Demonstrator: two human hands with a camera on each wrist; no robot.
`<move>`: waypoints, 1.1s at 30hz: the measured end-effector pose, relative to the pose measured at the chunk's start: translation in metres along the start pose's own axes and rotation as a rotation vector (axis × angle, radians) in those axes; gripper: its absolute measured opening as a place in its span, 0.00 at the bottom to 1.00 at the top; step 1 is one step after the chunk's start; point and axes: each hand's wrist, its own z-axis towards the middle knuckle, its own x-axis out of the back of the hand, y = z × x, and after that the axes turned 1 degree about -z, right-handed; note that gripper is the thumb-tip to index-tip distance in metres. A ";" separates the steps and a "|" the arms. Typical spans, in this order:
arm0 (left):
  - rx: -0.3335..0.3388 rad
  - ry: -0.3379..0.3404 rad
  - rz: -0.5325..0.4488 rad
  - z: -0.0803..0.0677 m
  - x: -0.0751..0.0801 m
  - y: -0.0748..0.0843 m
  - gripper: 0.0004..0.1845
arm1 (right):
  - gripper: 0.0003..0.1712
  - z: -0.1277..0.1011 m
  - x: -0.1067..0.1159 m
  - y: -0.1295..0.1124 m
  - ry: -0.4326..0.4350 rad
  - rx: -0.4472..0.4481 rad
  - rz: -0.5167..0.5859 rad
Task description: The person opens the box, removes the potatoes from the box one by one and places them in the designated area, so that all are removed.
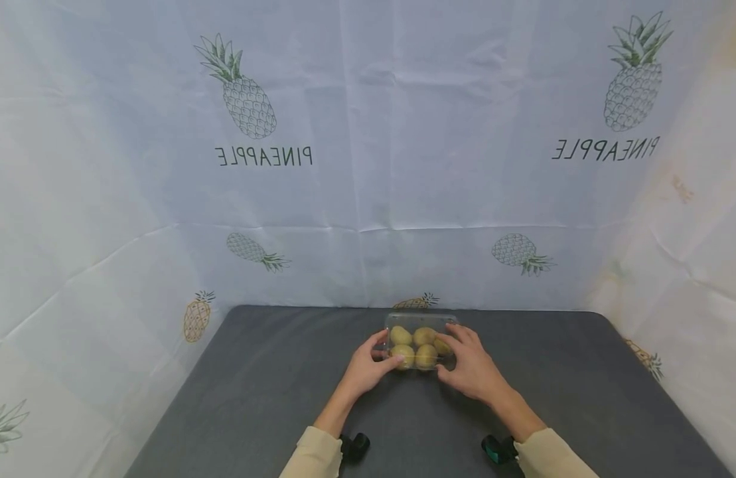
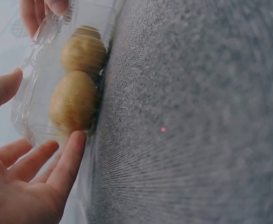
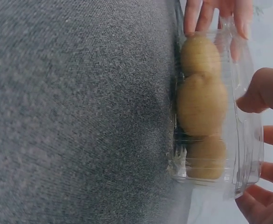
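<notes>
My hands: the left hand (image 1: 364, 369) is at the left end of the clear box, its fingers rather straight and touching that end, with the thumb at the near rim; the right hand (image 1: 470, 366) holds the right end, thumb on the near rim and fingers bent around the end. How hard either one presses, I cannot tell.

Clear box (image 1: 418, 320): it sits close to the far edge of the table, about at the middle of this edge, well apart from both far corners. It seems to rest on the surface.

Long axis: from left to right, almost parallel with the far edge; so my hands face each other along it, and the short sides are the ones they touch.

Nearer hand: neither, in my judgement; each is at its own end, and any move of the box would depend on both ends staying level.

Inside the box: five round yellow-brown pieces (image 1: 426, 356) show, close together in two rows; potatoes or some fruit, I cannot say which. The one at the right is partly behind my fingers.

Lid: it stands over the pieces; whether it is fastened, I cannot see.

Table (image 1: 272, 398): dark grey, with my forearms coming over it from the near side.

My wrists: black devices (image 1: 358, 448) below the hands, then light sleeves (image 1: 312, 458).

Behind the far edge: a pale cloth (image 1: 356, 172) with pineapple prints.
</notes>
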 end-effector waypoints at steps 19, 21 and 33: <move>-0.006 -0.024 0.008 0.000 -0.001 0.004 0.40 | 0.26 0.002 -0.007 -0.002 0.129 0.002 -0.065; -0.006 -0.018 0.010 0.001 -0.001 0.004 0.39 | 0.26 0.002 -0.008 -0.003 0.143 0.012 -0.067; 0.021 -0.005 0.019 -0.001 0.000 0.006 0.40 | 0.21 0.008 -0.002 -0.001 0.138 0.037 -0.030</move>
